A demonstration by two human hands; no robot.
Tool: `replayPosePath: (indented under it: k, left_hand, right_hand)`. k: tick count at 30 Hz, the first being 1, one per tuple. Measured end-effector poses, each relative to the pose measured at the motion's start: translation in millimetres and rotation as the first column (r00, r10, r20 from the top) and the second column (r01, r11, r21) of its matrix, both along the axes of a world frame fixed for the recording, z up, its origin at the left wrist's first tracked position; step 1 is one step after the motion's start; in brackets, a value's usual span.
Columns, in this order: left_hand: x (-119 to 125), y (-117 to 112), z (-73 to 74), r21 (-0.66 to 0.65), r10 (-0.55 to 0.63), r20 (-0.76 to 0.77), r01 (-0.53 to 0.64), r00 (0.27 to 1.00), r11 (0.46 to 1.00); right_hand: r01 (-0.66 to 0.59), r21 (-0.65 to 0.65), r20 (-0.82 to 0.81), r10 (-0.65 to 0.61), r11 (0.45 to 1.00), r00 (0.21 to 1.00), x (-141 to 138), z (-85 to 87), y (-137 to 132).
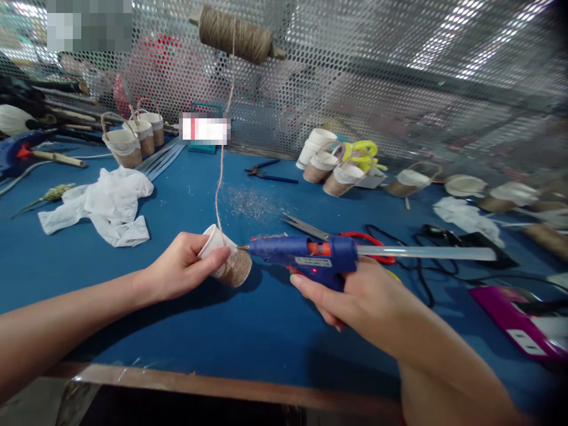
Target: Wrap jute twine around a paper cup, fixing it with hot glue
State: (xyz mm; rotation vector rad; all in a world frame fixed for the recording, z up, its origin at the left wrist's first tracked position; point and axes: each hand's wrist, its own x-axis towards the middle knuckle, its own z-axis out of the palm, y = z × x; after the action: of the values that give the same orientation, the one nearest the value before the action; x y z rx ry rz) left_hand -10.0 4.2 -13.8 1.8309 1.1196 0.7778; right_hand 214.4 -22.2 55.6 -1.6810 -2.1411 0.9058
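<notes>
My left hand [184, 269] grips a small paper cup [235, 271], tilted on its side, its lower part wrapped in brown material. The thumb presses a strand of twine [219, 183] against the cup wall. That strand runs up to a twine spool [235, 34] hung on the mesh. In my right hand [355, 296] is a blue hot glue gun [284, 251], a clear glue stick [426, 253] jutting from its back and a small red light lit. Its nozzle points left and meets or nearly meets the cup; which, I cannot tell.
Scissors [310, 228] with red handles and blue pliers [270, 171] lie beyond the glue gun. Wrapped cups with handles [122, 148] stand back left, more cups [344, 179] back right. White cloth [104, 204] is at left. A purple power strip [510, 319] and black cables lie right.
</notes>
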Motion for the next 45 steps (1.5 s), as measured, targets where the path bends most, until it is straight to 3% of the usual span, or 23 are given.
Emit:
replayPosePath:
  k: [21, 31, 45]
  left_hand:
    - [-1, 0, -0.3, 0.034, -0.006, -0.015, 0.007, 1.0, 0.999]
    - [-2, 1, -2.1, 0.112, -0.023, -0.005, 0.023, 1.0, 0.993]
    - [1, 0, -1.2, 0.067, 0.013, -0.011, -0.012, 1.0, 0.998]
  right_hand:
    - [-0.031, -0.168, -0.168, 0.002, 0.985, 0.986, 5, -0.3, 5]
    - [-0.057, -0.216, -0.136, 0.027, 0.975, 0.99, 8, -2.5, 13]
    - [0.012, -0.199, -0.057, -0.024, 0.98, 0.998, 6, -1.4, 4]
